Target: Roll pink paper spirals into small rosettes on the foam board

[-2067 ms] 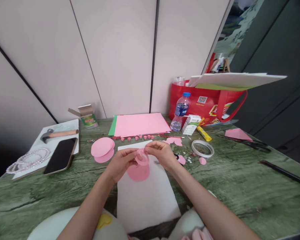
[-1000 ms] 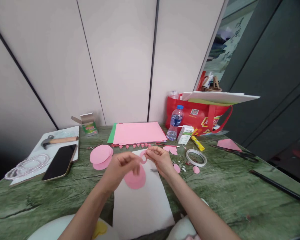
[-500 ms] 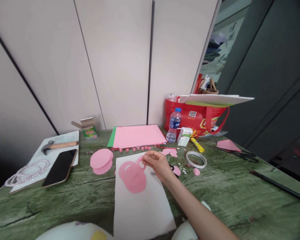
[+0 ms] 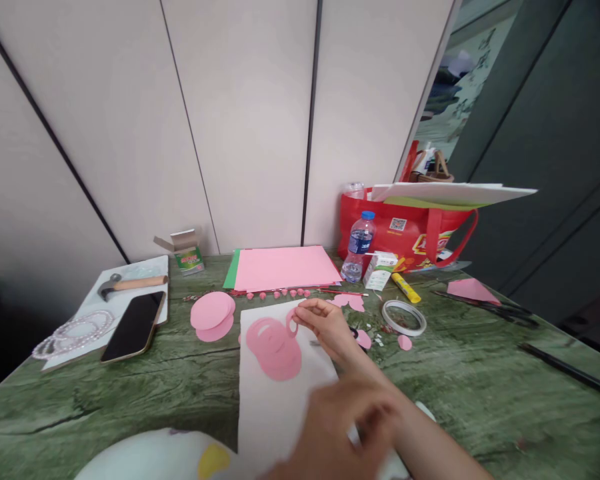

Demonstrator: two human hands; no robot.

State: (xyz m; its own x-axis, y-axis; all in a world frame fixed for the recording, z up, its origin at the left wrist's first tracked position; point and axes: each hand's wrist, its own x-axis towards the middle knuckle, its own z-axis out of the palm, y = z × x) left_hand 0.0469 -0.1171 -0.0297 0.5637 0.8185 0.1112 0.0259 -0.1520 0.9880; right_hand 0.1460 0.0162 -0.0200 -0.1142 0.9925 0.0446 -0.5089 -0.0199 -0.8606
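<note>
My right hand (image 4: 326, 325) rests on the top of a white sheet (image 4: 280, 407), its fingers pinched on a small pink paper ring (image 4: 292, 321). The ring touches a pink round cut-out (image 4: 276, 350) that lies on the sheet. My left hand (image 4: 347, 427) is low in the view, over my right forearm, and smeared by motion; its fingers cannot be made out. Two stacked pink circles (image 4: 213, 313) lie left of the sheet.
On the green table (image 4: 480, 393): a phone (image 4: 134, 327), hammer (image 4: 130, 285), beads (image 4: 75, 331), small box (image 4: 187, 253), pink paper stack (image 4: 285, 267), water bottle (image 4: 359, 247), red bag (image 4: 405, 230), glue stick (image 4: 406, 288), tape roll (image 4: 404, 317), scissors (image 4: 495, 308), black rod (image 4: 570, 370).
Both hands held the pink ring at first. My left hand let go and dropped out of view, and now shows blurred at the bottom. The pink cut-out lies flat on the sheet.
</note>
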